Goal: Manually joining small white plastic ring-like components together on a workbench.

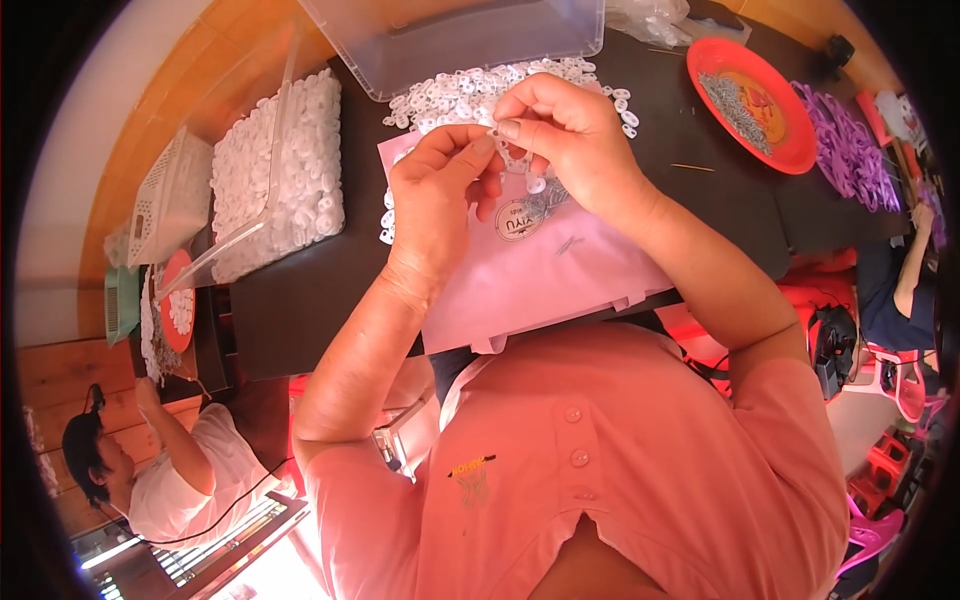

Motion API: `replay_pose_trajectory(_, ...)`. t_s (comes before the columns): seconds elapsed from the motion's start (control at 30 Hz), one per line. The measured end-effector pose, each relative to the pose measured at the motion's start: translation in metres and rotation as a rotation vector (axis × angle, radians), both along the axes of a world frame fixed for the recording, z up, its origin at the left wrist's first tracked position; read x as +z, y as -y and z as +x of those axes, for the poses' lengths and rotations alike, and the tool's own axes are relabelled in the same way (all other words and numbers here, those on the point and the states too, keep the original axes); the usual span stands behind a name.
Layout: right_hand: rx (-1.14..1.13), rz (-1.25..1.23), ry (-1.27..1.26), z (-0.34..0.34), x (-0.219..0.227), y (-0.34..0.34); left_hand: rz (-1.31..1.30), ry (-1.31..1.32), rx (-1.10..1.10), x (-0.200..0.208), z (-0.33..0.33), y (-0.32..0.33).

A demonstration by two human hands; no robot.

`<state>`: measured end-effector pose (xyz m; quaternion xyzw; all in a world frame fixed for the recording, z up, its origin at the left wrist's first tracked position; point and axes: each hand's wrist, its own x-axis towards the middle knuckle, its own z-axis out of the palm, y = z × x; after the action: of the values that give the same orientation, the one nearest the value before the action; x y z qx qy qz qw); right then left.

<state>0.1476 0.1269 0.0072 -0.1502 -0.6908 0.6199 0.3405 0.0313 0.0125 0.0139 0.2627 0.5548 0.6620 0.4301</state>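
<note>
My left hand point(436, 190) and my right hand point(580, 145) meet above the pink bag point(480, 290) spread on the table. Both are closed, fingertips pinching a small white plastic piece point(515, 158) with holes; fingers partly cover it, and I cannot tell whether it is one part or several joined. A small round white end hangs below it. On the bag just beneath lie thin silvery metal pins point(546, 203), beside a round printed mark. Past my fingers spreads a heap of white oval pieces point(440, 103) with holes.
A clear plastic bin point(460, 45) stands behind the heap. At left, a clear box holds many white pieces point(285, 165). On the right are a red plate point(799, 150) with metal pins, a thin brass-coloured stick point(692, 168) and purple strips point(850, 150). Other people sit at both sides.
</note>
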Motion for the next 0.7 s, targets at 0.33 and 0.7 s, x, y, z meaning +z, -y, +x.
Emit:
replay_pose_trajectory(0.33, 0.032, 0.206, -0.046, 0.001, -0.003, 0.004, 0.113, 0.265, -0.126, -0.009, -0.011, 0.003)
replay_pose_trajectory(0.7, 0.037, 0.341, -0.088, -0.003, -0.008, 0.001, 0.178, 0.429, -0.134, -0.022, -0.025, 0.003)
